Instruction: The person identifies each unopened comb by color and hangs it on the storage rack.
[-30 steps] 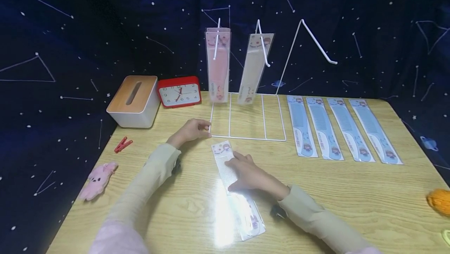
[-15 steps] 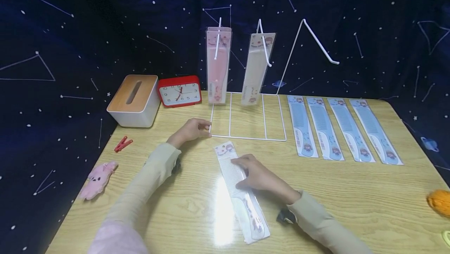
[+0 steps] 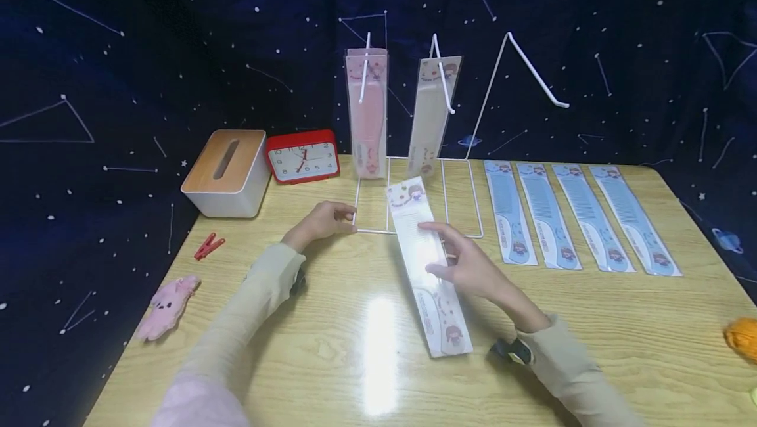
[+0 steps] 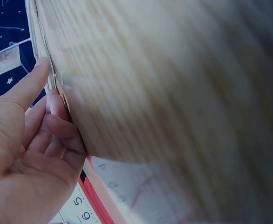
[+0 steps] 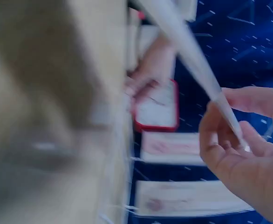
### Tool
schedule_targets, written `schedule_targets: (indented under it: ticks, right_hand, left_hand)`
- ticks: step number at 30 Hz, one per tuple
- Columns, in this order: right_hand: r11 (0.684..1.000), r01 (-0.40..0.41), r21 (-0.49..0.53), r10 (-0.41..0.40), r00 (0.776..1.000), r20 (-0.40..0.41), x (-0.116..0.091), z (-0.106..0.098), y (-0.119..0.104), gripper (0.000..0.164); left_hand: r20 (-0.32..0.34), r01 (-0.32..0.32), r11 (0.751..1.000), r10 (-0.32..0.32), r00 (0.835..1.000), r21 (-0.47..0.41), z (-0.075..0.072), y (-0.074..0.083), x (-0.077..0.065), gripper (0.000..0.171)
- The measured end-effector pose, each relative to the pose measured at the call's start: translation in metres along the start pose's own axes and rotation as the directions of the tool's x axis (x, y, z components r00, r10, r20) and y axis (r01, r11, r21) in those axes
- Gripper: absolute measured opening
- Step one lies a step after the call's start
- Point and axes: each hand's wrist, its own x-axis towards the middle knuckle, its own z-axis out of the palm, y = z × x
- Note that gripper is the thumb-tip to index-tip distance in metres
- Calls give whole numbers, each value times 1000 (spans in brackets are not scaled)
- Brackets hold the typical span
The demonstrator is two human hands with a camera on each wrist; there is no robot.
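My right hand (image 3: pixel 473 268) pinches the right edge of a clear-packed white comb (image 3: pixel 416 256), tilted up off the table, its printed card top overlapping the rack's base in the head view. In the right wrist view the comb pack (image 5: pixel 192 56) shows edge-on between thumb and fingers. My left hand (image 3: pixel 321 220) grips the front left corner of a white wire display rack (image 3: pixel 475 197), thumb and curled fingers at the wire. Pink comb packs (image 3: pixel 368 118) hang on the rack's left hook and a white comb pack (image 3: pixel 433 108) on its middle hook. The right hook is bare.
Several blue comb packs (image 3: pixel 509 213) lie in a row right of the rack. On the left are a wooden-lidded tissue box (image 3: pixel 227 177), a red alarm clock (image 3: pixel 303 157), a red clip (image 3: pixel 209 247) and a pink plush toy (image 3: pixel 168 309). Orange yarn (image 3: pixel 742 337) sits far right.
The right hand has lifted the white comb pack off the table and carried it forward and slightly right toward the rack. The left hand has stayed at the rack's corner.
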Motion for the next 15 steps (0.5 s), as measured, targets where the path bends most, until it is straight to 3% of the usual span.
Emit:
schedule_targets:
  ticks: [3, 7, 10, 15]
  right_hand:
    - [994, 112, 18, -110, 989, -99, 2, -14, -16, 64]
    - [975, 218, 48, -203, 955, -216, 3, -27, -37, 62]
    - [963, 262, 64, -236, 933, -273, 5, -33, -48, 62]
    - [951, 289, 110, -246, 922, -300, 10, -39, -53, 62]
  left_hand:
    - [2, 3, 1000, -3, 1000, -3, 1, 1, -2, 50]
    - [3, -2, 1000, 2, 1000, -2, 0, 2, -3, 50]
    - [3, -8, 1000, 8, 1000, 7, 0, 2, -2, 50]
    - [-3, -16, 1000, 17, 1000, 16, 0, 0, -1, 49]
